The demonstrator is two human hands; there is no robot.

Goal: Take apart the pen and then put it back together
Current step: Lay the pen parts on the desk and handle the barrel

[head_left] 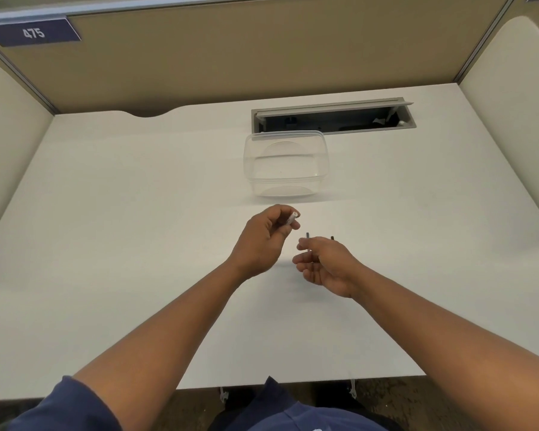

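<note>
My left hand [263, 241] is raised over the middle of the white desk [137, 244] and grips a white pen barrel [292, 217], whose open end points up and to the right. My right hand [325, 265] is just to the right of it and pinches a thin dark refill [307, 242], held nearly upright between thumb and fingers. A second small dark piece [332, 238] pokes out behind the right hand; I cannot tell whether the hand holds it or it lies on the desk. The two hands are a short gap apart.
A clear plastic container [287, 163] stands on the desk beyond the hands. Behind it is an open grey cable tray [333, 118] set into the desk. Beige partition walls close in the desk at the back and both sides.
</note>
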